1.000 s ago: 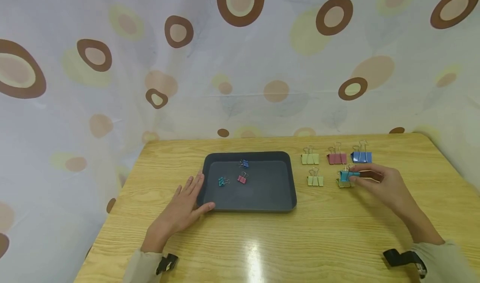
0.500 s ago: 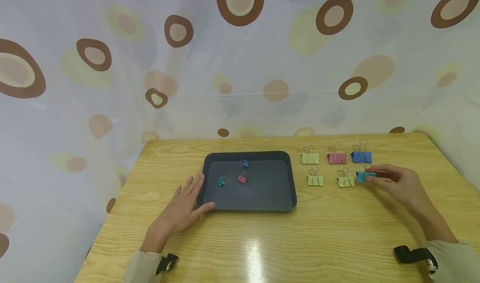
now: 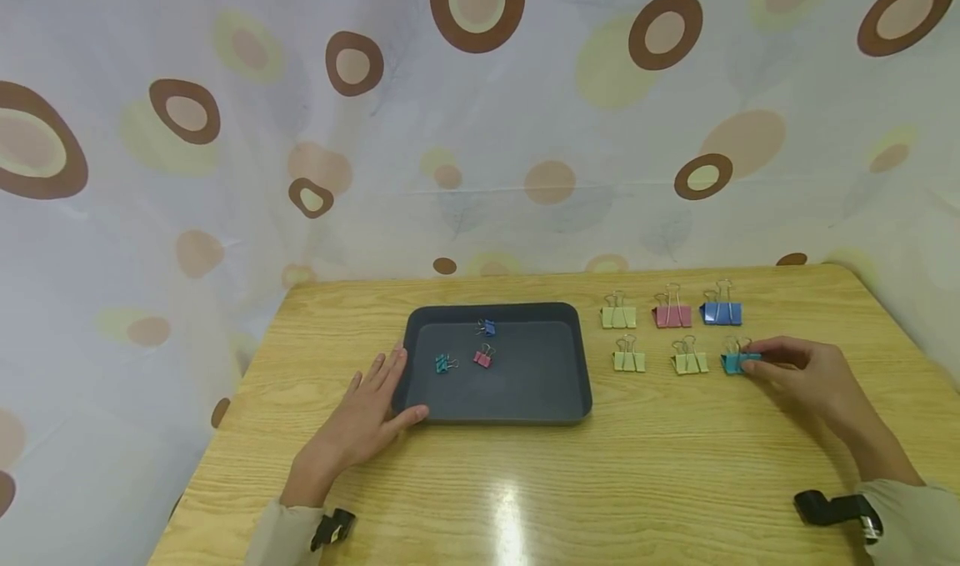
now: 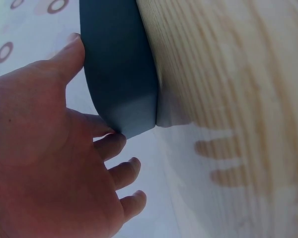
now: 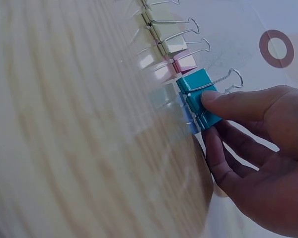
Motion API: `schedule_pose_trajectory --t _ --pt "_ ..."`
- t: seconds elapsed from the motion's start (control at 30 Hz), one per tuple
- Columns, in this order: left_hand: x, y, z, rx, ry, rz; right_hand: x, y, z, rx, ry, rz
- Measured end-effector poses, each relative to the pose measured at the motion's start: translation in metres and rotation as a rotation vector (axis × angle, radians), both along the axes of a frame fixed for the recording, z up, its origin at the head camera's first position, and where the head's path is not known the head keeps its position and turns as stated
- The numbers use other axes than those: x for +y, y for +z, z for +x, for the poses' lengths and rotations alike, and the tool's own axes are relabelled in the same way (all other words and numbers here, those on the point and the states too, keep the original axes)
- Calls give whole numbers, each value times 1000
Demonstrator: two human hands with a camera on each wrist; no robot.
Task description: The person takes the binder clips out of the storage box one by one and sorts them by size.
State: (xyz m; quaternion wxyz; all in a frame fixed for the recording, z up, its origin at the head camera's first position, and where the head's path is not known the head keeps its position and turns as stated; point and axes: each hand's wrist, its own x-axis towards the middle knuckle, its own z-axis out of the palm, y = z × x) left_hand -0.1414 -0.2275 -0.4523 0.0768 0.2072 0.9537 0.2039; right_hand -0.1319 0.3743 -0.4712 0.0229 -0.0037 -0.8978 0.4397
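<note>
My right hand [image 3: 813, 376] pinches a large teal binder clip [image 5: 197, 94] between thumb and fingers, at the right end of the front row of clips. The clip is at or just above the table; I cannot tell which. Immediately left of it stands a yellow binder clip [image 3: 691, 363], and a pale green binder clip [image 3: 629, 362] is further left. With fingers spread and straight, my left hand [image 3: 363, 420] touches the left side of a dark grey tray [image 3: 540, 399]. In the left wrist view its fingertips meet the corner of the tray wall [image 4: 121, 64].
A back row holds a light green binder clip [image 3: 618, 317], a pink one [image 3: 672, 316] and a blue one [image 3: 722, 313]. Inside the tray lie small binder clips: teal [image 3: 442, 364], pink [image 3: 483, 358] and blue [image 3: 487, 328]. A patterned curtain [image 3: 495, 241] hangs behind the wooden table [image 3: 450, 483].
The teal clip has moved right in my right hand, from in front of the yellow clip to the row's right end, then slightly lower. My left hand stays at the tray.
</note>
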Motion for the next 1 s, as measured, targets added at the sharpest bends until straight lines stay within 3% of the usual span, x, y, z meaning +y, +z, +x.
schedule_pose_trajectory --t 0.3,0.57,0.8,1.0 --pt "-1 0 0 -9 2 -6 1 -3 0 29 5 70" --pt "0 0 1 -14 6 -5 -1 -2 0 48 1 71" --pt "-1 2 1 -19 3 -13 1 16 5 54 -70 45" --pt "1 3 0 -12 2 -15 -11 28 4 90 -43 24"
